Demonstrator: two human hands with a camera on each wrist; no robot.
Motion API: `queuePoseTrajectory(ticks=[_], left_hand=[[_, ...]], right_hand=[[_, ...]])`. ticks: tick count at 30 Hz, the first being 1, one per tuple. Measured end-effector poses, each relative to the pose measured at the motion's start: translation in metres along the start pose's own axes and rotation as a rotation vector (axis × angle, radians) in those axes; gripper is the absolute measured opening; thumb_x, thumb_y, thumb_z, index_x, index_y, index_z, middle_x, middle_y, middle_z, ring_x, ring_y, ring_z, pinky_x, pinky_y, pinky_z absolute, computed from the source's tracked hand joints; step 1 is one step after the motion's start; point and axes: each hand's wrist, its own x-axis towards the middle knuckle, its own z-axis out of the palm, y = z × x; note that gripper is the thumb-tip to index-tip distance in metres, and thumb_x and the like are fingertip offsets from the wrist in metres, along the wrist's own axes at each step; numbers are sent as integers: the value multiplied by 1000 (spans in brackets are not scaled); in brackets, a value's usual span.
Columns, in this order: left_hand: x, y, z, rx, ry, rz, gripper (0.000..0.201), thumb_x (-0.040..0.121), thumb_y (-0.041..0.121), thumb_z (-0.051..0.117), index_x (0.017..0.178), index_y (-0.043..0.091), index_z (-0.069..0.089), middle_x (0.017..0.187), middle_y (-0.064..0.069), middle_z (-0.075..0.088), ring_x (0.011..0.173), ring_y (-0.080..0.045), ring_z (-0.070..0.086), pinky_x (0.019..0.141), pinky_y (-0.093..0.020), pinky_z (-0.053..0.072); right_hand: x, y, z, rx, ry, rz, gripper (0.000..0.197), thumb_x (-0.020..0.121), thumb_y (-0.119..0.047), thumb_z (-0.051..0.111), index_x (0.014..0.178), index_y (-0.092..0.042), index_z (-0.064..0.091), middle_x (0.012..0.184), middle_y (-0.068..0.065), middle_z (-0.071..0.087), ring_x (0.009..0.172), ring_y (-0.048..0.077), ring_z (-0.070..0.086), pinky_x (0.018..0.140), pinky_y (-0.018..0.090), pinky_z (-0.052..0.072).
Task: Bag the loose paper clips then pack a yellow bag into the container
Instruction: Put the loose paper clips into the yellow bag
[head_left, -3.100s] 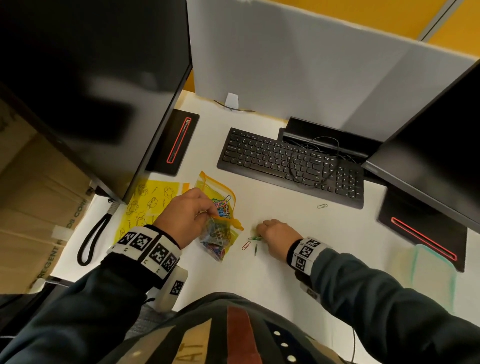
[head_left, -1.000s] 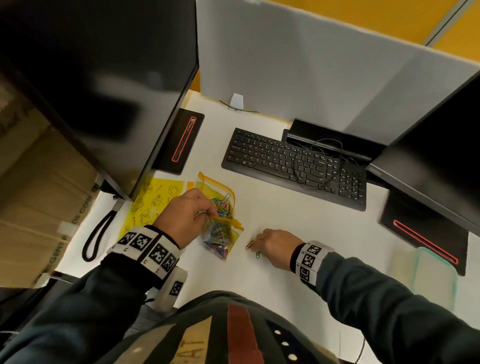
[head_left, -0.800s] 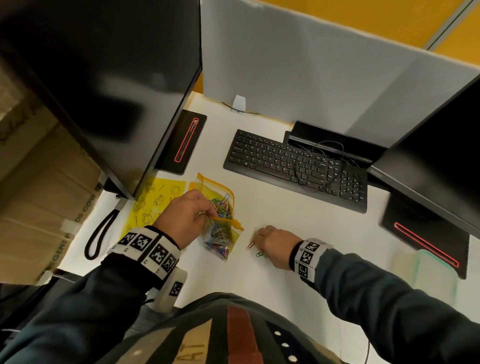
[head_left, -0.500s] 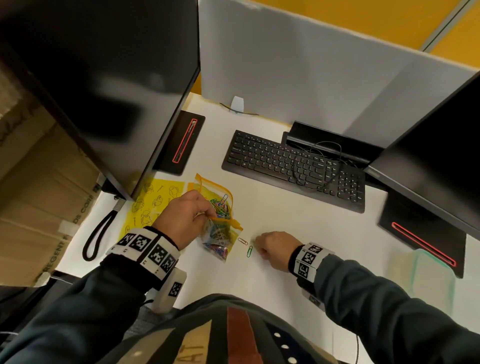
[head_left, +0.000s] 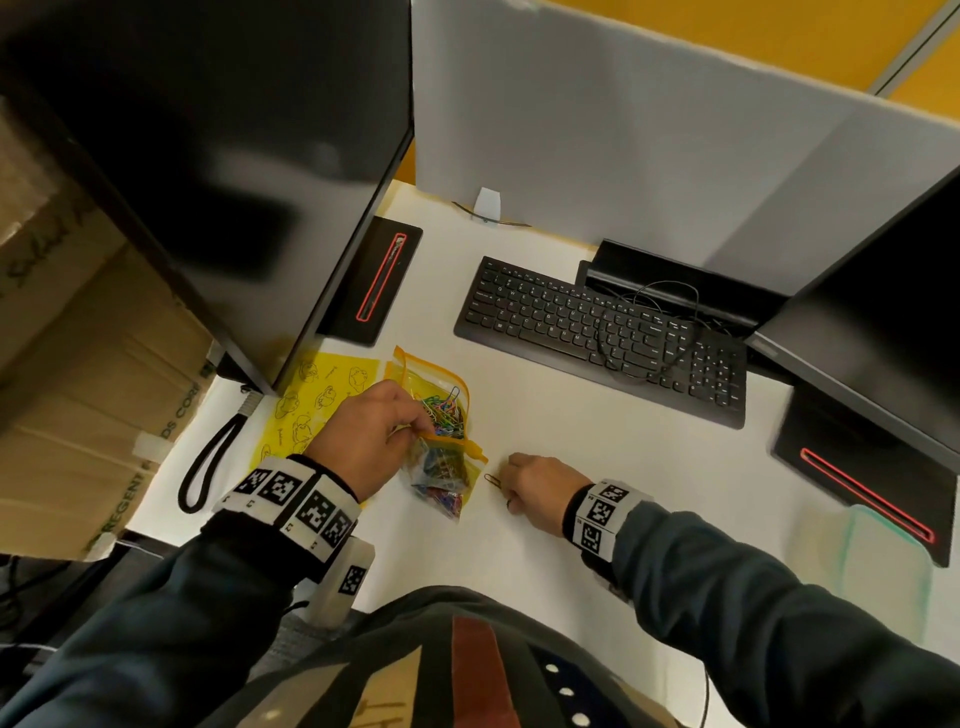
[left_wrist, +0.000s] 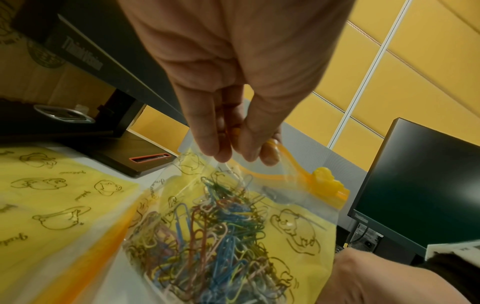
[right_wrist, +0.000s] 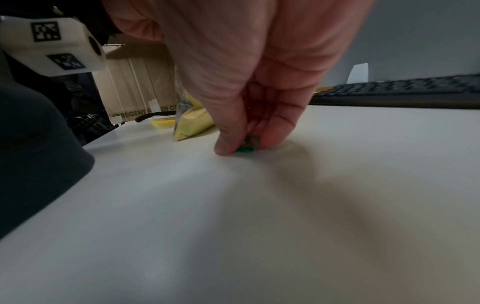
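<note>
Pinching the orange zip strip of a yellow bag (left_wrist: 298, 224) between thumb and fingertips (left_wrist: 207, 144), your left hand (head_left: 363, 441) holds its mouth raised while the belly sags on the white desk (head_left: 545, 545). The bag is thin crinkled plastic, clear on one face and yellow with brown line drawings on the other, and a tangle of coloured wire paper clips (left_wrist: 207, 236) shows through it. A chunky yellow slider (left_wrist: 324, 179) sits on the zip. A second filled bag (head_left: 439, 395) lies flat just behind it, and a flat empty yellow bag (head_left: 306, 410) lies to the left, partly under the monitor.

Your right hand (head_left: 540, 491) is curled low on the desk, thumb and fingertips (right_wrist: 228, 144) nipping a small green paper clip (right_wrist: 248, 146) against the smooth matte surface. A thin reddish-brown paper clip (head_left: 492, 480) lies loose between your fingers and the held bag, just beside both.

The container (head_left: 872, 566), a pale translucent box with a greenish rim, stands blurred at the desk's right edge, well apart from the bags. A black keyboard (head_left: 597, 332) with a looped cable lies farther back.
</note>
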Motion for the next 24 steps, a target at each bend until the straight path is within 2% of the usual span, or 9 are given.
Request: queuePoseTrajectory(ticks=[4,8,13,15,17,19,21,22,24], left_hand=[[0,-1,1,-9,0,0,20,79,-3,58,86,10,71,92,0,53,82,-15,51,70,-11,33],[2,-2,2,-10,-2,0,19,80,-2,58,85,11,71,91,3,52,78,-12,49,66,-3,29],[4,0,3,-6,-6,6,21,80,-3,57,86,11,71,92,3,51,80,-13,49,74,-19,35],[5,1,3,-9,-7,9,21,79,-3,57,85,12,71,91,3,51,81,-14,50,75,-20,36],[5,1,4,-15,-5,6,21,79,-3,57,85,11,71,91,2,52,82,-14,51,76,-21,36],[5,1,3,-16,-8,13,21,79,-4,57,84,11,71,90,2,52,82,-14,51,75,-21,36],[6,0,3,-13,-13,22,21,79,-4,57,84,11,71,91,2,52,83,-14,51,75,-19,35],[7,0,3,-14,-15,23,21,79,-4,57,84,11,71,91,2,52,83,-14,51,74,-16,34],[8,-1,3,-14,-21,19,21,79,-4,57,85,11,71,92,2,53,83,-13,51,70,-10,31]], right_hand=[[-8,0,14,-16,76,24,21,89,0,43,106,-2,53,115,17,51,104,31,50,79,39,44],[-17,1,24,9,141,53,24,92,-2,38,110,-2,52,113,17,54,106,30,50,80,39,44],[-22,6,21,160,183,194,20,87,-8,47,106,-7,56,109,10,60,102,28,56,75,26,39],[-23,4,22,146,171,224,18,86,-6,46,100,-5,57,108,11,60,102,29,55,80,30,44],[-22,1,27,65,149,224,21,86,1,43,103,-2,55,110,15,57,103,30,54,81,35,45],[-23,-4,31,-24,172,207,25,81,8,47,103,0,54,104,19,57,98,33,56,71,38,45],[-24,-8,32,-100,137,195,26,60,6,70,82,-1,59,77,15,61,69,33,63,46,31,38],[-23,-8,34,-149,104,199,33,46,0,79,72,-6,60,64,9,60,55,25,61,38,26,33],[-18,-4,38,-145,80,213,42,32,-11,86,67,-11,62,56,1,59,44,17,55,31,22,34]])
